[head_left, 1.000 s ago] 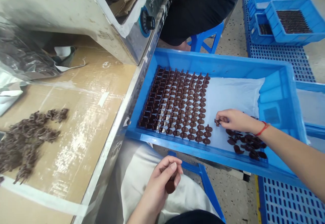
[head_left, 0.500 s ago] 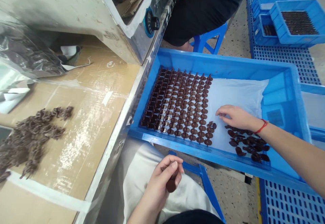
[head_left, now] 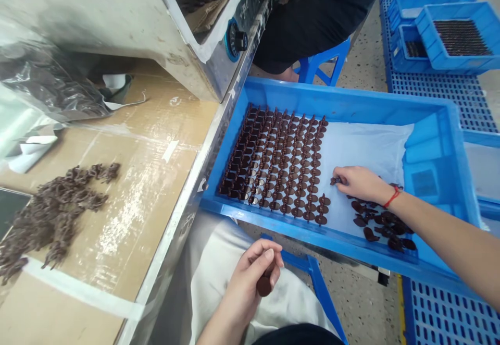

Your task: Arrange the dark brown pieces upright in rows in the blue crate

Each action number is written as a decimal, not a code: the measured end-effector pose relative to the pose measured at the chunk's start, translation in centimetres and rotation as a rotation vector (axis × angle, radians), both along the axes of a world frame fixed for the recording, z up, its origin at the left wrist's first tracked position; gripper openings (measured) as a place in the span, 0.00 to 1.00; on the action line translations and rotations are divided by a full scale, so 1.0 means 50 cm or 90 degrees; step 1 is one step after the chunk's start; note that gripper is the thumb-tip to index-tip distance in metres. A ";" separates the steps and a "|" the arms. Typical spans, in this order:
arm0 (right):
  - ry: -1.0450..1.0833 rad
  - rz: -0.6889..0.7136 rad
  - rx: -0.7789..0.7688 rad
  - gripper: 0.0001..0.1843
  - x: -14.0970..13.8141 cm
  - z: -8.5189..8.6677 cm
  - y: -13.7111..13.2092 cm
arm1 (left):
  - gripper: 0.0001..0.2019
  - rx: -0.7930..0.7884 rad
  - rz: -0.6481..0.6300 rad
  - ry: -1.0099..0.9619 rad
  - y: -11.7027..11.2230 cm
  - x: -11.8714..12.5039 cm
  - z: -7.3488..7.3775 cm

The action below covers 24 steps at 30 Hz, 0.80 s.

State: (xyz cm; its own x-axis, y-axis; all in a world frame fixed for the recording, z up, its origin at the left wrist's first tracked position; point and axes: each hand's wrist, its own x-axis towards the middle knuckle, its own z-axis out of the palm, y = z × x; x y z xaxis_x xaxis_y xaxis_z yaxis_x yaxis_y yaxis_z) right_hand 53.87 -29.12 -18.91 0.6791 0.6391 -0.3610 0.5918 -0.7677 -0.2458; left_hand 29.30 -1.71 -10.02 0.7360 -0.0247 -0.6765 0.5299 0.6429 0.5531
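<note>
My right hand [head_left: 360,182] is over the blue bin [head_left: 351,97], its fingertips pinching a small dark brown piece with a rounded end [head_left: 338,180]. Just below and right of that hand lies a loose heap of similar brown pieces [head_left: 390,226] on the white liner [head_left: 361,142]. To its left, brown disc-ended pieces [head_left: 287,162] stand in tight slanted rows; the rightmost row [head_left: 322,209] has a short extra stretch at the front. My left hand [head_left: 255,269], above my lap, is curled around a brown disc-ended piece [head_left: 264,285]; its upper part is hidden by the fingers.
On the left, a cardboard-covered bench [head_left: 156,188] carries a tangled pile of brown parts [head_left: 62,204] and a clear plastic bag [head_left: 54,79]. A machine with a dial [head_left: 235,40] stands behind. Another person's dark-clothed leg [head_left: 312,16] and stacked blue bins [head_left: 457,35] are beyond.
My right fingers now pinch a small brown piece. The piece that lay askew at the end of the rightmost row now sits in line. My left hand has hardly moved.
</note>
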 end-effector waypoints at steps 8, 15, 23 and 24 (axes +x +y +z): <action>0.032 -0.023 0.115 0.17 0.062 -0.025 -0.049 | 0.15 0.007 -0.007 0.000 -0.001 -0.002 -0.003; -0.010 -0.164 0.097 0.21 0.076 -0.019 -0.082 | 0.15 0.006 -0.006 0.007 -0.003 0.001 -0.004; 0.086 -0.144 0.096 0.14 0.039 -0.008 -0.015 | 0.13 0.002 -0.013 -0.004 -0.006 0.004 -0.004; 0.110 -0.123 0.102 0.14 0.034 -0.004 -0.007 | 0.13 0.001 -0.015 -0.008 -0.005 0.004 -0.004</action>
